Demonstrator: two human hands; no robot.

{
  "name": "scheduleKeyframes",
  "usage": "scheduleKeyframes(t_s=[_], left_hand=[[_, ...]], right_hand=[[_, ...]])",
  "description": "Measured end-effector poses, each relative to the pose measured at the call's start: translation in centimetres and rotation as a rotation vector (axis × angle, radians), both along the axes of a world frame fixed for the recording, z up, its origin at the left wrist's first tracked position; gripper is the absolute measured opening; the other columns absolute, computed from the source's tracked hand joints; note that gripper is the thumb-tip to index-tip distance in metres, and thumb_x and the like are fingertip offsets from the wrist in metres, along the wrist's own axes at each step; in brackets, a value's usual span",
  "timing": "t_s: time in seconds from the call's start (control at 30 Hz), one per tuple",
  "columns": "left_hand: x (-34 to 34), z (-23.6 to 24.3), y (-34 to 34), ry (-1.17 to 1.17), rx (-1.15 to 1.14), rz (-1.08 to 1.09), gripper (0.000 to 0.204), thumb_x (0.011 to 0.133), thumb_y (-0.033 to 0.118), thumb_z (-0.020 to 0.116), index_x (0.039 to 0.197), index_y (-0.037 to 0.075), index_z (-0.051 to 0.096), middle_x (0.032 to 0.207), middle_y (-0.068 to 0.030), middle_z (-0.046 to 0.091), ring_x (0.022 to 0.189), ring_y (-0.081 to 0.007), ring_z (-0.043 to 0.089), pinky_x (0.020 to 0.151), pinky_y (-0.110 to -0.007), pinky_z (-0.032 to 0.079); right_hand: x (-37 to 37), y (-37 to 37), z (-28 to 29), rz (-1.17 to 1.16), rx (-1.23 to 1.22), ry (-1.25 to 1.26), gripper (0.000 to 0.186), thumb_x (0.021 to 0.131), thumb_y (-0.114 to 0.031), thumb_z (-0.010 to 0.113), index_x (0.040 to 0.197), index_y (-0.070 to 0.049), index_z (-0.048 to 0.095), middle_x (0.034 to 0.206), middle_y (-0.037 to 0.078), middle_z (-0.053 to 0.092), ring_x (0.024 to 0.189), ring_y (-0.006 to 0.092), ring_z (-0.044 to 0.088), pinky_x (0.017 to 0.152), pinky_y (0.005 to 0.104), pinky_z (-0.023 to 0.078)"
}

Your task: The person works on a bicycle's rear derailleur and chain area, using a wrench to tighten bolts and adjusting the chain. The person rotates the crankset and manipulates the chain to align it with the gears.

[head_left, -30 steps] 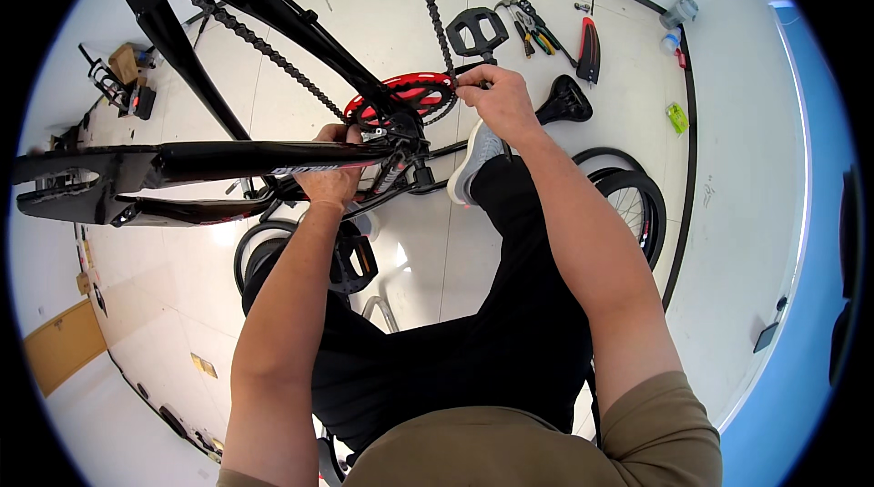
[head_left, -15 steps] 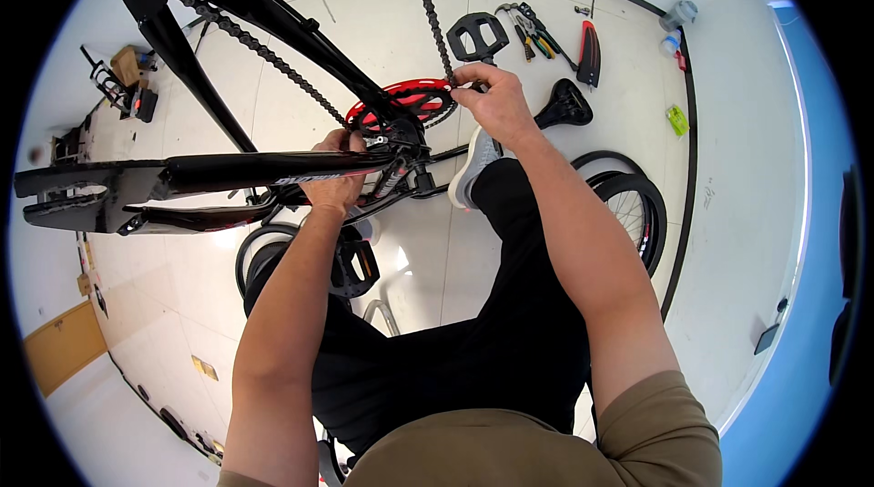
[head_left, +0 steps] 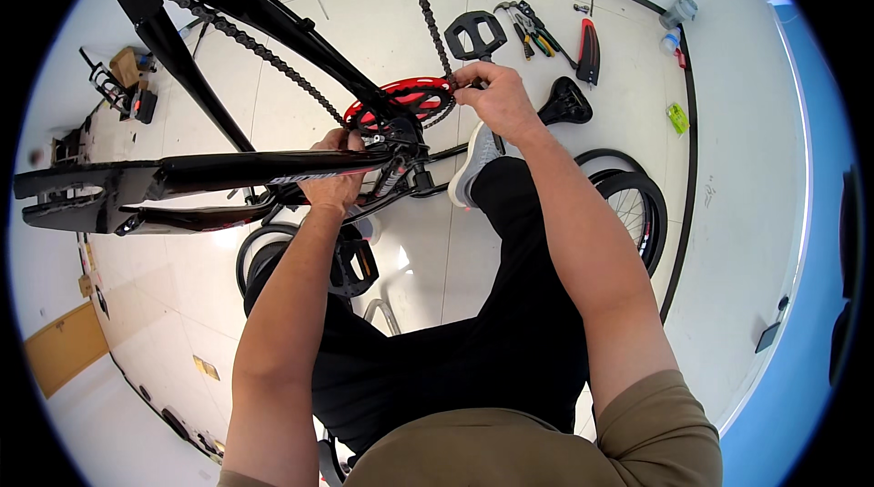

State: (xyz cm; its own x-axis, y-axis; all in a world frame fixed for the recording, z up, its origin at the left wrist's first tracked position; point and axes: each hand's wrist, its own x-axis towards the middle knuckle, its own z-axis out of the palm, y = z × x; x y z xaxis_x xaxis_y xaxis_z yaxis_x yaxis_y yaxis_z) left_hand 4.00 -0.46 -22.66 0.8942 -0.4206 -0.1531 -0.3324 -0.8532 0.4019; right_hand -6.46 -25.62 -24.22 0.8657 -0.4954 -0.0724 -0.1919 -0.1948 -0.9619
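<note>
A black bicycle frame point(head_left: 282, 167) stretches in from the left, its tubes meeting near a red and black chainring point(head_left: 410, 88). A dark bicycle chain point(head_left: 273, 59) runs along the frame to the chainring's left side, and another length comes down to its right edge. There my right hand point(head_left: 499, 97) pinches the chain between thumb and fingers. My left hand point(head_left: 335, 179) reaches under a frame tube, which covers part of it; its fingertips close on the chain at the chainring's left side. A black pedal point(head_left: 475, 35) sits just beyond my right hand.
On the tiled floor lie a black saddle point(head_left: 566, 101), several hand tools point(head_left: 535, 30), a red and black mudguard point(head_left: 589, 52) and a green packet point(head_left: 677, 118). A wheel point(head_left: 637, 214) rests right of my leg. Another pedal point(head_left: 353, 265) is near my left forearm.
The frame, chainring and upper pedal have shifted very slightly, with the right-hand chain length leaning a little more left. Both hands stay at nearly the same places.
</note>
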Motion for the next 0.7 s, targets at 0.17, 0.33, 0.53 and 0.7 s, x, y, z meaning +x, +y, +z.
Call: scheduleKeyframes(t_s=[0.17,0.33,0.53,0.7], left_hand=[[0.2,-0.3,0.2,-0.003,-0.005,-0.002,0.045,0.088,0.044,0.056,0.114,0.008,0.067,0.085,-0.0107,0.071,0.078,-0.0254,0.068,0.075,-0.037,0.050],[0.1,-1.4,0.6,-0.048,-0.163,0.045,0.037,0.089,0.038,0.061,0.109,0.007,0.067,0.082,-0.0079,0.071,0.074,-0.0208,0.067,0.075,-0.034,0.050],[0.0,-0.8,0.1,-0.016,-0.174,0.074,0.033,0.090,0.033,0.064,0.107,0.006,0.065,0.080,-0.0051,0.069,0.070,-0.0153,0.065,0.072,-0.030,0.050],[0.2,-0.3,0.3,0.043,-0.197,0.104,0.030,0.089,0.028,0.066,0.108,0.006,0.065,0.079,-0.0040,0.068,0.069,-0.0122,0.062,0.069,-0.027,0.049]], right_hand=[[0.1,-0.2,-0.5,-0.020,0.015,0.069,0.024,0.076,-0.004,0.072,0.099,0.002,0.072,0.087,0.011,0.071,0.079,0.0179,0.065,0.073,0.0310,0.051],[0.1,-0.3,-0.3,-0.012,0.054,0.156,0.023,0.076,-0.005,0.074,0.097,0.002,0.072,0.083,0.011,0.071,0.072,0.0171,0.065,0.067,0.0320,0.051],[0.1,-0.4,-0.7,-0.005,0.024,0.146,0.021,0.076,-0.006,0.073,0.096,0.002,0.072,0.080,0.010,0.070,0.071,0.0161,0.064,0.067,0.0312,0.049],[0.3,0.1,-0.3,0.001,-0.069,0.142,0.020,0.077,-0.005,0.071,0.096,0.003,0.071,0.079,0.009,0.069,0.074,0.0151,0.063,0.069,0.0307,0.048]])
